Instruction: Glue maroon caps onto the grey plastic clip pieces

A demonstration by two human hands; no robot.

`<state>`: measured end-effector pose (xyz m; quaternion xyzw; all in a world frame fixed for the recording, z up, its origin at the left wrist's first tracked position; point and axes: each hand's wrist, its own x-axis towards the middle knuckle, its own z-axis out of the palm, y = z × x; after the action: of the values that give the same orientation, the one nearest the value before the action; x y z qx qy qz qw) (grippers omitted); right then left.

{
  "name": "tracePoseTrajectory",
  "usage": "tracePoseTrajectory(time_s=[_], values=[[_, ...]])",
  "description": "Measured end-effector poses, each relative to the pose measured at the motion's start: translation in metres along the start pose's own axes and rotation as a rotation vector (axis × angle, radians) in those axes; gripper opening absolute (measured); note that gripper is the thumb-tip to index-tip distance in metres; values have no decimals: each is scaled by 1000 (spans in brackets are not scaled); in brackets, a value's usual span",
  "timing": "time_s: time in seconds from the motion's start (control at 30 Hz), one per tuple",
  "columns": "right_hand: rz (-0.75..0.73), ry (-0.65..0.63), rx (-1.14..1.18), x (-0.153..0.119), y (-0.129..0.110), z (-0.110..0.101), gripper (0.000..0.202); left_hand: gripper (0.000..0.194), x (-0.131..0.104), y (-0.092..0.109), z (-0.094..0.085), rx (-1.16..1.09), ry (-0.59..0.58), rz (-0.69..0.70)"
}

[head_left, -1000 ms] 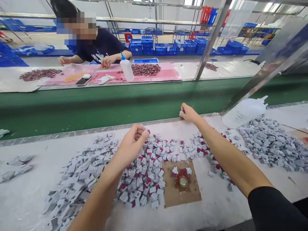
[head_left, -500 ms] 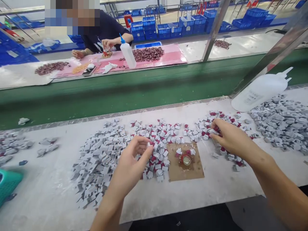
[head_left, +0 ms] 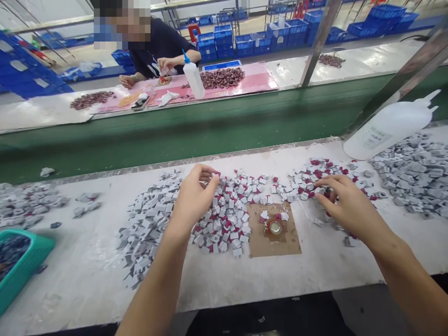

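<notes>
My left hand (head_left: 198,198) is over the middle pile of small grey plastic pieces (head_left: 150,210), many with dark red parts. Its thumb and forefinger pinch a small grey-and-red piece (head_left: 216,174), mostly hidden by the fingertips. My right hand (head_left: 345,200) hovers at the smaller heap of grey-and-red pieces (head_left: 304,179), fingers curled and thumb apart, with nothing visible between them. Between my hands lies a brown square board (head_left: 290,245). On it are a round metal-rimmed cap (head_left: 275,227) in a reddish wet patch and a few grey-and-red pieces (head_left: 282,216).
A white squeeze bottle (head_left: 381,133) leans at the right beside a large grey heap (head_left: 416,172). A teal basket (head_left: 38,247) of dark pieces stands at left. Beyond the green divider (head_left: 224,126), a co-worker (head_left: 157,46) handles small parts near a blue-tipped bottle (head_left: 194,79).
My left hand has moved farther away over the pile. My right hand's thumb and forefinger have parted slightly. The whole view has shifted a little, showing more of the teal basket.
</notes>
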<state>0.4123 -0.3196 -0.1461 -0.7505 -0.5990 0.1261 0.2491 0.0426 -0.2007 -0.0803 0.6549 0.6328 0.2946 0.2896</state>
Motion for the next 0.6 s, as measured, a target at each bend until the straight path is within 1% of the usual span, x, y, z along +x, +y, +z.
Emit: tracePoseTrajectory(time_s=[0.1,0.17,0.23,0.3,0.33,0.4,0.47,0.5,0.53,0.6], values=[[-34,93,49,-8,-7,-3,38,14,35,16,15,33,-44,2],[-60,126,87,-12,-11,-5,36,8,68,24,28,72,-60,-9],[-65,136,122,-15,-15,-9,34,7,104,31,42,121,-57,-39],[-49,132,153,-18,-18,-12,32,20,135,37,52,177,-46,-86],[-35,131,173,-19,-19,-14,31,27,147,40,54,203,-43,-105],[13,165,240,-17,-17,-17,29,37,158,46,53,246,-50,-119],[81,272,307,-8,-7,-19,28,40,157,53,47,274,-60,-103],[121,349,326,1,3,-20,34,42,153,57,43,281,-60,-82],[161,434,333,14,15,-23,44,43,149,59,39,281,-58,-52],[234,600,320,46,45,-31,73,45,140,63,30,260,-57,44]])
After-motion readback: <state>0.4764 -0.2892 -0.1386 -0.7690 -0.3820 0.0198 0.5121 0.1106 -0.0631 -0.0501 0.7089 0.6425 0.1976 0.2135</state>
